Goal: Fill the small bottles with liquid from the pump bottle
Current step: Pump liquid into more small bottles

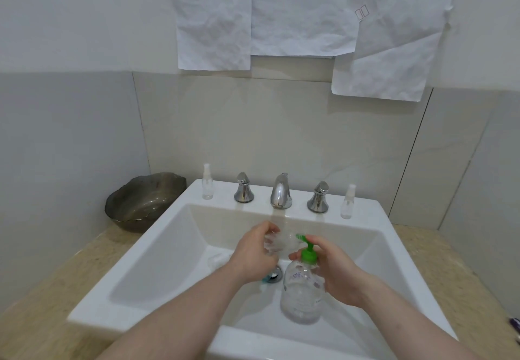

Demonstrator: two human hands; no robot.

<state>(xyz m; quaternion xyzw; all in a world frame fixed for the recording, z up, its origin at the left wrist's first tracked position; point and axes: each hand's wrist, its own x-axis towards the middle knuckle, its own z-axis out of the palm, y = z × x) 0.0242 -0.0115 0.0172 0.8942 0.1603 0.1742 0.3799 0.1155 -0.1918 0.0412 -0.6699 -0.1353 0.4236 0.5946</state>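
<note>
A clear pump bottle (pixel 302 295) with a green pump head (pixel 308 252) is held over the white sink basin (pixel 157 261). My right hand (pixel 334 269) grips its neck, with a finger on top of the pump. My left hand (pixel 254 252) holds a small clear bottle (pixel 281 242) tilted on its side, its mouth at the green nozzle. Two more small clear spray bottles stand upright on the sink's back ledge, one at the left (pixel 207 182), one at the right (pixel 347 202). A small clear piece (pixel 215 261) lies in the basin beside my left wrist.
A chrome spout (pixel 280 192) and two chrome tap handles (pixel 243 188) (pixel 318 198) line the back ledge. A dark glass bowl (pixel 143 202) sits on the beige counter at left. The drain (pixel 273 274) is below my hands. Crumpled white paper (pixel 304 16) hangs on the wall.
</note>
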